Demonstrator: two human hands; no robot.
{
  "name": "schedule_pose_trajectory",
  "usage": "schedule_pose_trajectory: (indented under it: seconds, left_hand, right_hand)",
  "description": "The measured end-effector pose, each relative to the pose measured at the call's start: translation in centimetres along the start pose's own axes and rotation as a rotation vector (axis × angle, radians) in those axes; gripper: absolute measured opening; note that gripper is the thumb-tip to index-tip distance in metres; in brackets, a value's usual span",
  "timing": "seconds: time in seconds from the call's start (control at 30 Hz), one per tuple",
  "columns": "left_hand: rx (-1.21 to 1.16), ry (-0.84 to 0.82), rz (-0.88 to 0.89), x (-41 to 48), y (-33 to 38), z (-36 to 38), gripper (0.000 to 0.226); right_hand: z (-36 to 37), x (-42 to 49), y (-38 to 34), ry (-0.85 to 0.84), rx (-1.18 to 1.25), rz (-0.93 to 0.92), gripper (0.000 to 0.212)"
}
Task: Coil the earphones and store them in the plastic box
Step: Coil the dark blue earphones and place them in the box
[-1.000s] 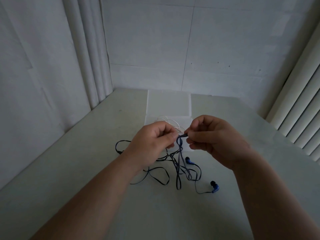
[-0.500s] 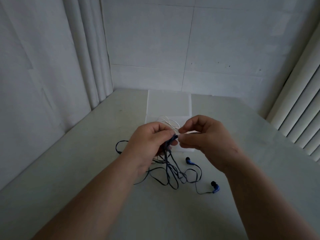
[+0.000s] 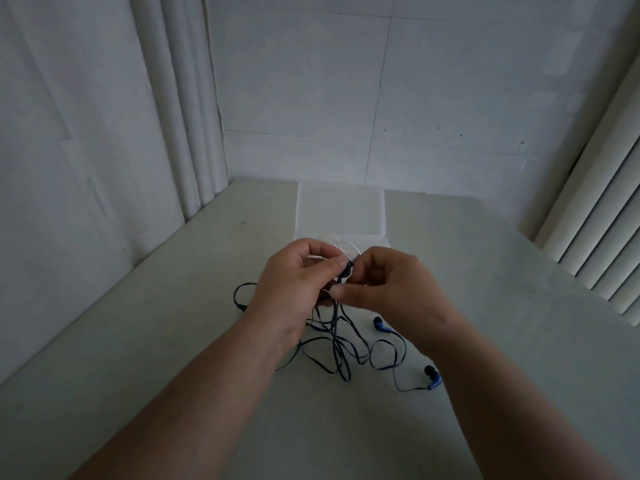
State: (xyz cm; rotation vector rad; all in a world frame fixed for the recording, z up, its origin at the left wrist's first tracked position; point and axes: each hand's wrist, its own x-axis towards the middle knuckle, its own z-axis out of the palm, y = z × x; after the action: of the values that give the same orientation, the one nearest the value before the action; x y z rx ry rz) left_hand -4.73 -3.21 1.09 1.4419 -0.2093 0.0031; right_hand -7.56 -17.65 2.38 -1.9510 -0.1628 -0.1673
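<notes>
Blue earphones with a dark flat cable (image 3: pixel 341 355) lie in a loose tangle on the pale table. Two blue earbuds rest to the right, one (image 3: pixel 380 324) near my right wrist and one (image 3: pixel 433 377) further forward. My left hand (image 3: pixel 298 282) pinches a raised loop of the cable between thumb and fingers. My right hand (image 3: pixel 384 285) grips the same cable just below, thumb against forefinger. Behind my hands stands the clear plastic box (image 3: pixel 341 211) with its lid open; white earphone wire (image 3: pixel 341 245) lies in it, partly hidden by my fingers.
The table (image 3: pixel 173 341) ends at white walls on the left and back. White curtain folds (image 3: pixel 180 116) hang at the back left, and vertical blinds (image 3: pixel 602 220) line the right side.
Both hands have stayed over the tangle; the right hand shifted its pinch lower on the cable, and the loops on the table were drawn slightly inward.
</notes>
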Motion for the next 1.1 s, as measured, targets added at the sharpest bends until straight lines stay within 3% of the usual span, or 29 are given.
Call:
schedule_pose_trajectory:
  seconds: [0.27, 0.47, 0.6, 0.77, 0.93, 1.1]
  left_hand:
    - [-0.075, 0.029, -0.036, 0.3, -0.1, -0.2, 0.011]
    - [-0.018, 0.084, -0.019, 0.7, -0.2, -0.4, 0.01]
    - [-0.055, 0.11, -0.042, 0.8, 0.0, -0.7, 0.013]
    - [-0.046, 0.114, -0.031, 0.6, 0.3, -0.8, 0.012]
    - [-0.052, 0.113, -0.017, 0.8, 0.6, -1.4, 0.016]
    - [-0.193, 0.044, -0.016, 1.2, 1.2, -2.6, 0.02]
  right_hand:
    - [-0.1, 0.2, -0.2, 0.058, -0.06, 0.039, 0.004]
    - [-1.3, 0.2, -0.1, -0.02, 0.001, 0.044, 0.011]
    - [-2.2, 0.3, -0.1, -0.055, 0.125, 0.052, 0.016]
    - [-3.4, 0.6, 0.2, -0.041, 0.479, 0.048, 0.002]
    - [-4.0, 0.9, 0.3, 0.106, 0.586, 0.023, 0.02]
    - [-4.8, 0.9, 0.2, 0.28, 0.644, 0.004, 0.02]
